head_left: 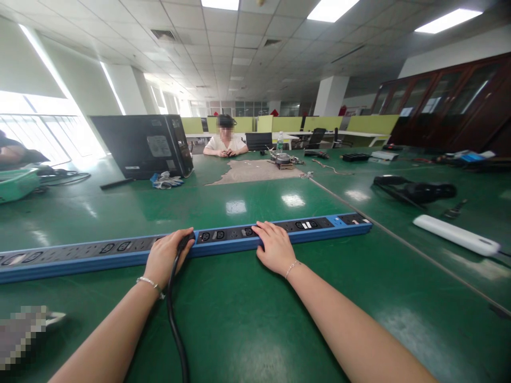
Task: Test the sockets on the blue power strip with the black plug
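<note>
A long blue power strip (223,246) with black sockets along its top lies across the green table, slightly slanted, its left end out of view. My left hand (165,259) is closed around a black power plug (186,240) over the strip's middle. From that plug a thick black cable (172,314) hangs toward me and leaves the frame at the bottom. Whether the plug's prongs are in a socket is hidden by my fingers. Farther right, my right hand (275,246) grips the strip, fingers across the top and thumb against the near side.
A black computer case (139,146) and gloves (166,181) stand at the back left, near a green basket (18,183). Across the table sits a person (225,141). On the right are a white power strip (455,234) and a black tool (415,190). A pixelated object (24,335) is lower left.
</note>
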### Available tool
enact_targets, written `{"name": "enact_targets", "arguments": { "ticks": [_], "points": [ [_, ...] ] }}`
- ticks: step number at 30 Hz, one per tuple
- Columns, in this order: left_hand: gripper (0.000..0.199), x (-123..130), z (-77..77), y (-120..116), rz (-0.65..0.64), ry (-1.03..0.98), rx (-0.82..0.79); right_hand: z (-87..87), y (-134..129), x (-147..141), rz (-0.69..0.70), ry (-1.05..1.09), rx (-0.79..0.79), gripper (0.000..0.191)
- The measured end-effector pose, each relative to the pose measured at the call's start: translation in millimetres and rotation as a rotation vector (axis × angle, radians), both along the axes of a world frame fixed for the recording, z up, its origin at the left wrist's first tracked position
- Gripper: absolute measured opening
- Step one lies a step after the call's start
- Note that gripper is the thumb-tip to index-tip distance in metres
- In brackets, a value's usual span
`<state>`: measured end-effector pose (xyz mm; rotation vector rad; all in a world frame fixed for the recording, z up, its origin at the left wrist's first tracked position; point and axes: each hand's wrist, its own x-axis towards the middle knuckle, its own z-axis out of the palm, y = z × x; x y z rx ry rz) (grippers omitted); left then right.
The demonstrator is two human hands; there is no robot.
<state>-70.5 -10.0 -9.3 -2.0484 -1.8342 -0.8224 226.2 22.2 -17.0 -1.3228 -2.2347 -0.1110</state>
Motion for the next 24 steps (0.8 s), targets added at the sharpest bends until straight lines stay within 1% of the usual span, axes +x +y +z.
{"name": "enact_targets", "arguments": {
  "ticks": [5, 8, 10, 12, 14, 15, 17, 19, 21, 24],
  "points": [
    [0.036, 2, -2.5, 1, 0.01, -0.049, 0.007, 1.8, -1, -1, 0.0, -0.008, -0.009, 0.053],
    [0.035, 2, -1.7, 0, -0.02, -0.08, -0.02, 2.2, -1, 0, -0.002, -0.016, -0.008, 0.053],
    [0.034, 4, 1.6, 0, -0.017, -0.164, -0.003, 2.1, -1, 0, -0.003, -0.015, 0.0, 0.053],
    [0.036, 6, 8.2, -1, 0.083, -0.336, 0.1, 1.8, -1, 0, -0.005, -0.014, 0.005, 0.053],
    [0.039, 6, 17.3, -3, 0.248, -0.515, 0.223, 1.6, -1, 0, -0.007, -0.017, 0.004, 0.052],
    [0.041, 3, 22.0, -4, 0.3, -0.554, 0.232, 1.5, -1, 0, -0.008, -0.017, 0.004, 0.052],
    [0.042, -6, 29.9, -6, 0.303, -0.542, 0.183, 1.5, -1, 0, -0.007, -0.016, 0.006, 0.052],
    [0.042, -21, 33.9, -10, 0.319, -0.516, 0.146, 1.5, -1, 0, -0.003, -0.015, 0.01, 0.052],
    [0.042, -40, 33.7, -14, 0.343, -0.531, 0.148, 1.4, -1, 0, 0.001, -0.016, 0.013, 0.052],
    [0.042, -65, 28.5, -20, 0.429, -0.572, 0.113, 1.3, 0, 0, 0.003, -0.017, 0.014, 0.052]
  ]
}}
